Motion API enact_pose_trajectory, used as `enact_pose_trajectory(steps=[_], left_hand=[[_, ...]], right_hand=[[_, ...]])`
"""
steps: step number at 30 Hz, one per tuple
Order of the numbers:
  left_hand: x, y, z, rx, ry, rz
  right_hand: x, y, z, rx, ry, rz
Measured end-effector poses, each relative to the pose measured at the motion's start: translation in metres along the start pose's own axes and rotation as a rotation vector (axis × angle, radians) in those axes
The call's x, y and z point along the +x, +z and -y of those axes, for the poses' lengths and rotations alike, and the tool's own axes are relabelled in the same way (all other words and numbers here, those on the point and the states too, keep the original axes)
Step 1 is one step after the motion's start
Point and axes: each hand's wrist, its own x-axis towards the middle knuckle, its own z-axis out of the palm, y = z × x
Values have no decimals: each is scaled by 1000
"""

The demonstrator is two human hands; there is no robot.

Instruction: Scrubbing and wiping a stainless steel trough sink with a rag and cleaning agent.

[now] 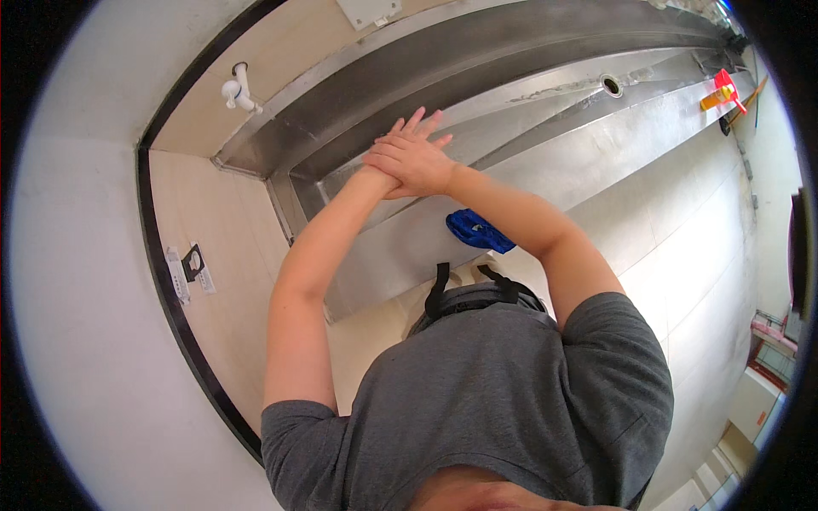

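Both hands meet above the left end of a long stainless steel trough sink (575, 147). My right hand (418, 163) lies across the back of my left hand (415, 122), its fingers reaching over near the left wrist. The left fingers stick out beyond it, spread apart. Neither hand holds an object, and part of the left hand is hidden under the right. On the wall to the left is a white plastic tap (236, 96); no stream of water shows from it. A bright blue crumpled item, perhaps fabric (476, 231), sits at the trough's front edge, partly behind my right forearm.
Further right, the trough has a round drain (611, 85). A red plastic item (724, 83) and a yellow-orange bottle (714, 99) stand on its far front rim. A white box (369, 11) is on the back wall. A small black-and-white fixture (192, 263) is on the left wall.
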Motion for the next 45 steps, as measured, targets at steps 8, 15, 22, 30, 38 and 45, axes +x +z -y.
enact_pose_trajectory(steps=[8, 15, 22, 30, 38, 45], left_hand=[[15, 8, 4, -978, -592, 277], [0, -51, -42, -2492, -273, -533], [10, -2, -15, -2277, -472, -297], [-59, 157, -39, 115, -1006, 131], [-20, 188, -139, -20, -81, 247], [3, 203, -148, -146, -386, 513]], right_hand=[[-112, -19, -95, -64, 862, 294], [-414, -67, -91, -194, 1529, 8], [-571, -102, 77, -230, 2055, 537], [-573, -67, 150, -213, 1963, 470], [-541, -85, 189, 33, 2225, 34], [-560, -48, 302, 12, 2302, 29]])
